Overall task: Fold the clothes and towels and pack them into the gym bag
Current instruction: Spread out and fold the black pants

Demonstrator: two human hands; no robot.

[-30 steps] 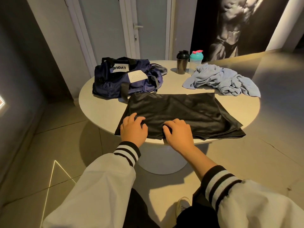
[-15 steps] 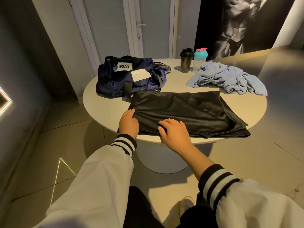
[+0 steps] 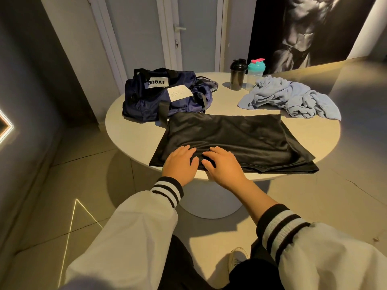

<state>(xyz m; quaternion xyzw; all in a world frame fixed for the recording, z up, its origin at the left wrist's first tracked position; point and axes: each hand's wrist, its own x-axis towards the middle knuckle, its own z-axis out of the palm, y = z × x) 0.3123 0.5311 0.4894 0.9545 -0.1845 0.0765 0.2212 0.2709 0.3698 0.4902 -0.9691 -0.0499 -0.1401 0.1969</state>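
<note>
Round white table (image 3: 134, 139) on a pedestal base, tiled floor, closed pale door (image 3: 194, 34) behind, large black-and-white torso poster (image 3: 303, 28) on the wall at right. Black garment (image 3: 240, 139) lies spread on the near half of the tabletop, folded into a broad flat rectangle with layered edges showing at its right corner; its near edge hangs just over the table rim. Left hand (image 3: 180, 162) palm down on the near left part of the garment, fingers straight and slightly fanned, pressing the fabric flat, nothing gripped. Right hand (image 3: 224, 166) just beside it, also palm down on the cloth, fingers loosely extended, thumb pointing toward the left hand; released, no fabric visibly pinched. The two hands nearly touch, a small ridge of cloth between them. Both arms in white sleeves with black-and-white striped cuffs, the right one pushed up the forearm. Navy gym bag (image 3: 159, 97) sits at the far left of the table, touching the garment's far left corner; black handles, white label with black lettering, white paper tag on top. Light blue towel (image 3: 289, 99) crumpled and unfolded at far right, apart from the garment. Black shaker bottle (image 3: 237, 77) and teal-lidded shaker bottle (image 3: 254, 74) stand upright side by side at the far edge, the teal one touching the towel.
</note>
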